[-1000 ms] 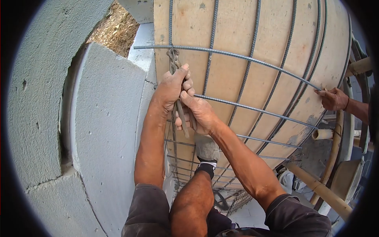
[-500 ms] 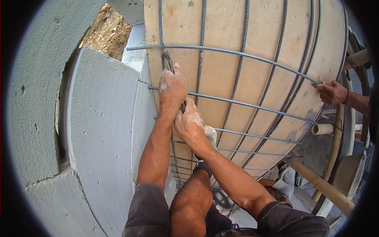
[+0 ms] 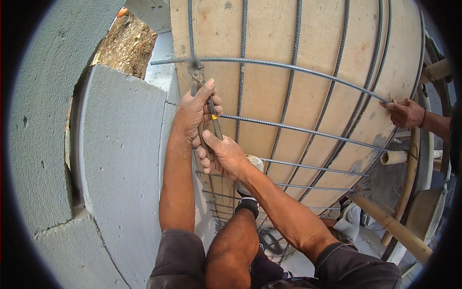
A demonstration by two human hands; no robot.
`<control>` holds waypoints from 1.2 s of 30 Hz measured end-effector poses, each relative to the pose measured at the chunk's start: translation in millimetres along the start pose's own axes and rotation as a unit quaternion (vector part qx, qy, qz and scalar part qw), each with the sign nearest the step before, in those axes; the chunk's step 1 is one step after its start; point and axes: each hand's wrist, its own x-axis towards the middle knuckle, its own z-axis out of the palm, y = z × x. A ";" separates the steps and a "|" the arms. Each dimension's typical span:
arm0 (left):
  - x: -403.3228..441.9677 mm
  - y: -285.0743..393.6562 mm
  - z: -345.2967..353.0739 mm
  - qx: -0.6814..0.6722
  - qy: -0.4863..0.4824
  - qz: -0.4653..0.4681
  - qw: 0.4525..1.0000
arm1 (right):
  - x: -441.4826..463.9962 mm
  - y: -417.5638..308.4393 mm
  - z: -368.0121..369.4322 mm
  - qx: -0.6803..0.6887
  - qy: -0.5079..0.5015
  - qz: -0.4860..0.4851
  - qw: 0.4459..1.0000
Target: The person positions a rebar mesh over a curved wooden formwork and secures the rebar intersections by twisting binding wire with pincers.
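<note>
A pair of steel pincers (image 3: 198, 75) is held in both hands, left of the scene's middle, its head at the far end, right by the crossing of the top cross bar (image 3: 269, 63) and the leftmost upright rod (image 3: 190, 29); the biting end is blurred, so whether it grips anything there cannot be told. The left hand (image 3: 190, 113) is closed around the handles just below the pivot, thumb lying along the tool. The right hand (image 3: 228, 156), nearer and slightly to the right, has its fingers curled around the lower handles, one of which carries a yellow mark. Behind the bars stands a curved plywood panel (image 3: 269, 38), and to the left are pale grey blocks (image 3: 125, 139). At the far right another person's hand (image 3: 408, 113) pinches the right end of that cross bar. Bamboo poles (image 3: 394, 226) lie on the near right, below that hand.
</note>
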 end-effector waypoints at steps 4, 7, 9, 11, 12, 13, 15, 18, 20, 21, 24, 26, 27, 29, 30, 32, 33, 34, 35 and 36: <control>3.6 -11.5 -1.4 -0.032 -0.023 0.024 0.999 | -0.1 -3.5 -12.3 -0.160 0.075 -0.019 0.984; 2.0 -14.5 0.9 -0.044 -0.011 0.036 0.998 | -4.1 -16.1 -15.6 -0.251 0.082 -0.062 0.963; -0.7 -13.8 5.0 -0.062 0.005 0.038 0.997 | -8.2 -21.9 -12.1 -0.259 0.076 -0.079 0.960; -3.7 -8.5 8.3 -0.097 0.018 0.047 0.994 | -12.1 -24.5 -10.5 -0.229 0.072 -0.077 0.968; -3.7 -7.2 9.6 -0.115 0.025 0.052 0.992 | -13.8 -23.4 -11.2 -0.182 0.053 -0.074 0.979; -0.9 -5.3 4.3 -0.110 0.018 0.051 0.992 | -15.1 -22.0 -11.3 -0.135 0.034 -0.071 0.988; 0.7 3.5 3.9 -0.073 0.040 0.045 0.996 | -17.6 -22.6 -12.3 -0.061 -0.024 -0.063 0.996; 2.3 13.2 3.3 -0.059 0.049 0.050 0.996 | -21.5 -27.7 -14.8 0.027 -0.124 -0.048 0.991; 5.8 18.4 2.8 -0.052 0.046 0.050 0.996 | -21.8 -28.7 -15.1 0.088 -0.168 -0.034 0.981; 8.2 21.4 1.8 -0.042 0.044 0.045 0.997 | -20.8 -27.1 -16.1 0.118 -0.189 -0.031 0.974; 14.2 32.5 1.1 -0.039 0.042 0.052 0.997 | -18.5 -21.6 -17.8 0.186 -0.235 -0.016 0.954; 21.7 35.9 2.4 -0.039 0.051 0.064 0.996 | -18.5 -21.4 -16.5 0.207 -0.250 0.003 0.946; 27.1 36.1 3.5 -0.034 0.061 0.070 0.995 | -19.6 -20.9 -15.3 0.170 -0.232 0.006 0.958; 30.9 35.6 3.8 -0.023 0.077 0.074 0.994 | -22.9 -20.8 -12.6 0.095 -0.194 0.011 0.976; 30.5 35.1 3.8 -0.016 0.082 0.070 0.994 | -24.4 -22.3 -12.1 0.063 -0.174 0.006 0.983; 31.2 35.2 5.0 -0.018 0.086 0.067 0.994 | -27.2 -25.5 -12.3 -0.002 -0.134 -0.006 0.991; 31.8 35.1 5.7 -0.028 0.088 0.066 0.994 | -25.9 -27.0 -16.5 0.007 -0.141 -0.006 0.990; 31.7 34.5 6.1 -0.038 0.090 0.064 0.993 | -23.2 -28.7 -24.0 0.017 -0.149 -0.004 0.989; 30.0 32.6 6.5 -0.045 0.090 0.063 0.993 | -21.8 -28.2 -31.1 0.027 -0.158 -0.003 0.987; 28.4 31.5 7.2 -0.051 0.089 0.063 0.993 | -20.8 -27.0 -36.1 0.042 -0.159 -0.002 0.986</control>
